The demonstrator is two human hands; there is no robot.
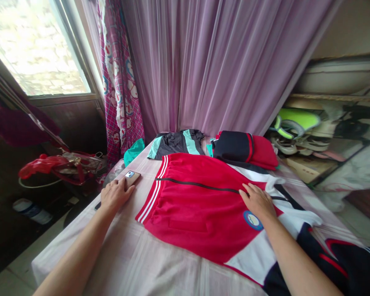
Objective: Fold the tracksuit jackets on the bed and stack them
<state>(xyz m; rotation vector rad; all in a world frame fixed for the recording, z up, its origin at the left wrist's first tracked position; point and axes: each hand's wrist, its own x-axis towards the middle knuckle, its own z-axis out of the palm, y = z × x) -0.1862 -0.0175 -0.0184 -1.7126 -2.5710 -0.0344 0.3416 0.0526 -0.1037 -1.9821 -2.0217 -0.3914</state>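
Head view: your left hand (114, 195) lies spread over a smartphone (135, 177) near the left edge of the table (120, 250); your spread right hand (258, 200) rests on the track jacket (194, 205), toward the right edge.

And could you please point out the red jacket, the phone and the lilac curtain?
Red jacket (209, 205): head view, red body below the zipper.
Phone (135, 178): head view, the uncovered part of its back.
Lilac curtain (209, 61): head view, its hanging folds.
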